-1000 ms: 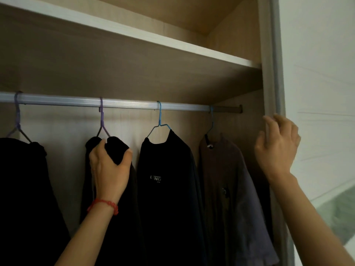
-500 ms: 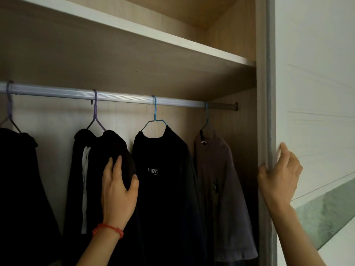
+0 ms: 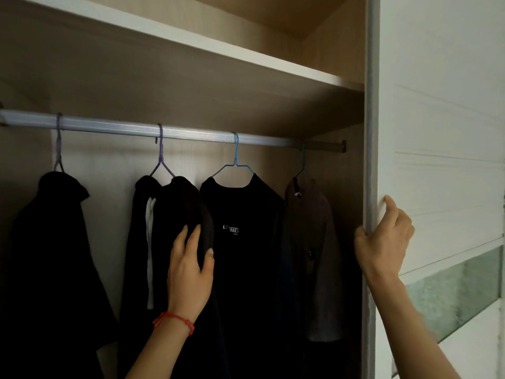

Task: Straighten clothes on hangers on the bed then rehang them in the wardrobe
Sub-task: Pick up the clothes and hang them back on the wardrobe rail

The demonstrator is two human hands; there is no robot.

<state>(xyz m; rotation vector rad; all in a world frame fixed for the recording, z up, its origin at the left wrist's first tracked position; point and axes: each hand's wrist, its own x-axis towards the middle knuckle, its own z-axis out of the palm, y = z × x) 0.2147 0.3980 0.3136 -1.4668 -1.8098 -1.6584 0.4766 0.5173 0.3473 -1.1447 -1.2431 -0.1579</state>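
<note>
Here the left hand (image 3: 191,272), fingers straight, presses flat on the black garment (image 3: 177,214) hanging from the purple hanger (image 3: 161,160). The right hand (image 3: 382,242) curls round the sliding door's edge (image 3: 369,160). Slide that door now and it could catch the brownish shirt (image 3: 311,242) nearest it, which seems, in this gloom, to hang just inside. Further back, a hard press might tip hooks off the rail (image 3: 191,132).

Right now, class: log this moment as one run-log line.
left hand: flat on black garment | right hand: gripping door edge | rail: four garments hung
</note>
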